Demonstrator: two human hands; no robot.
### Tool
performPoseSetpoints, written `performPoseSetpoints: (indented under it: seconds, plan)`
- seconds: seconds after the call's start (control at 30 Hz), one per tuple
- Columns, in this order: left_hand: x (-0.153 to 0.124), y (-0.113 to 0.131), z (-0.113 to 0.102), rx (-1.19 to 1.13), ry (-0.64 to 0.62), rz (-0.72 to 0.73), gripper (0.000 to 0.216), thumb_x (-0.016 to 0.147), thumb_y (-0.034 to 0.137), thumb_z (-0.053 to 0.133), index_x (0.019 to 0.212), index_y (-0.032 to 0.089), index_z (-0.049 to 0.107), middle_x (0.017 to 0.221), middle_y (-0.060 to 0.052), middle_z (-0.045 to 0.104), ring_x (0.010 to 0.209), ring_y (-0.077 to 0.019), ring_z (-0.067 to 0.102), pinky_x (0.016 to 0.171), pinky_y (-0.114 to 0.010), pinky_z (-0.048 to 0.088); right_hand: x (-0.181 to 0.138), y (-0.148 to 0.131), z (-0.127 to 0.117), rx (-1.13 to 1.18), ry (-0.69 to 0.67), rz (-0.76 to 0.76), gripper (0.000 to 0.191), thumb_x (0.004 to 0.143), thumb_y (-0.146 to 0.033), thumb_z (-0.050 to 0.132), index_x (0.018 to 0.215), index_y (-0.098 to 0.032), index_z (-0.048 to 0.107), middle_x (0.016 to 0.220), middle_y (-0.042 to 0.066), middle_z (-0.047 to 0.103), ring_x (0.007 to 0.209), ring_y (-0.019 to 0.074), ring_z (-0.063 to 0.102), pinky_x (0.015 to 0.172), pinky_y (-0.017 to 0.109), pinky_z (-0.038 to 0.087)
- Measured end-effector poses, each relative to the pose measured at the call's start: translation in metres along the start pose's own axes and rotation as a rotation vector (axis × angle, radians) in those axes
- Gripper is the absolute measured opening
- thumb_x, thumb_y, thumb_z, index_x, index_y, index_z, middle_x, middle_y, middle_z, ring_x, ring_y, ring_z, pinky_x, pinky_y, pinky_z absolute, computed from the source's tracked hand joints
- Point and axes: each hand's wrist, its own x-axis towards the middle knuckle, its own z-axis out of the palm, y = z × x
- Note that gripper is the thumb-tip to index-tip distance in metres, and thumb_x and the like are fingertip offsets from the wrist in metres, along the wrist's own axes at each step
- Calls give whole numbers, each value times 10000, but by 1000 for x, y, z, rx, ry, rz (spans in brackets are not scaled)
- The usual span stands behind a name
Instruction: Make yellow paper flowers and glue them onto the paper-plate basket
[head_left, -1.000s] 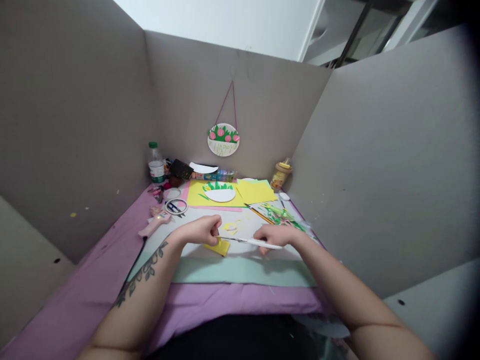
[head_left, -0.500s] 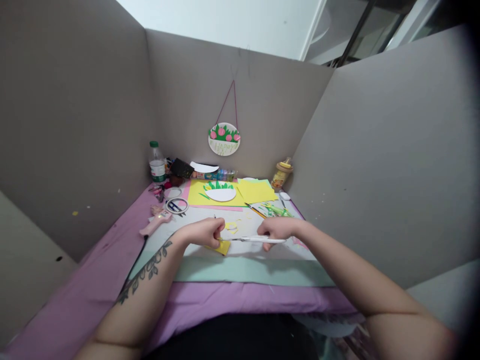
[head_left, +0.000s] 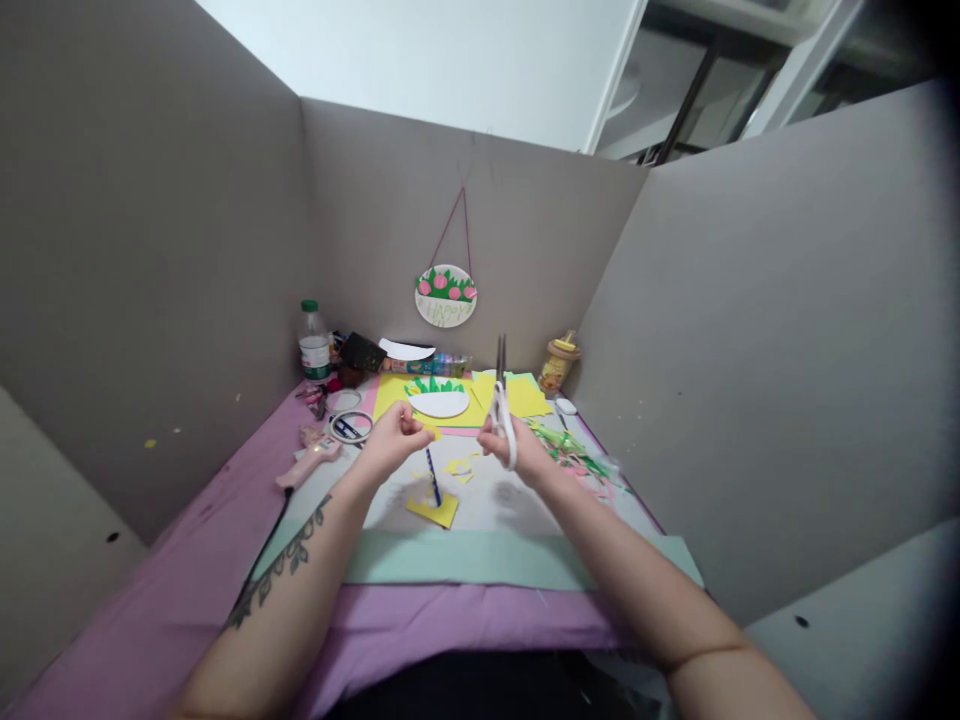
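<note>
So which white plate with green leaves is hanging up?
The round white plate with pink flowers, hung by a thin purple string; the other white plate lies on yellow paper.

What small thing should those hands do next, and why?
Probably lower the white-handled metal scissors onto the white paper sheet: the right hand holds them with blades pointing away from the small yellow paper piece pinched in the left hand, so no cutting seems under way, and a free hand could help handle it.

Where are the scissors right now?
In the head view, the scissors are in the right hand, just right of centre, seen partly against the yellow sheets.
</note>
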Motion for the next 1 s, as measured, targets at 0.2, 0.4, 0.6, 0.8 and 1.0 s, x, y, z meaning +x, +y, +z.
performPoseSetpoints:
  seconds: [0.2,0.4,0.6,0.8,1.0]
  plan:
    - [-5,-4,14,-141,119,17,376,612,231,668,701,214,303,569,102,413,499,-54,413,510,-178,305,4,-14,72,298,204,-86,286,599,-303,676,773,-200,474,741,-8,579,650,142,541,638,281,448]
    - [-7,-3,19,-163,138,24,352,609,226,685,697,198,346,604,92,427,532,-49,435,540,-176,336,5,-13,88,357,330,-64,270,617,-306,624,773,-210,425,675,-37,506,597,119,480,594,255,430]
    - [-7,-6,10,-214,-114,-130,448,561,125,690,917,204,429,781,32,557,742,-120,591,650,-228,434,9,-4,80,346,352,-2,251,593,-286,609,761,-200,444,648,-41,489,548,105,436,527,233,383]
    - [-8,-3,16,-188,-113,-180,410,622,270,717,981,160,551,836,-21,591,772,-129,583,700,-259,456,6,2,76,409,364,-24,252,591,-284,623,753,-195,452,645,-48,493,540,99,443,536,232,386]
    - [-9,-3,23,-143,-33,-228,277,637,382,710,735,129,659,728,-37,646,652,-121,563,634,-243,441,4,2,85,369,372,-34,256,618,-303,632,754,-197,443,652,-33,516,566,115,473,558,245,410]
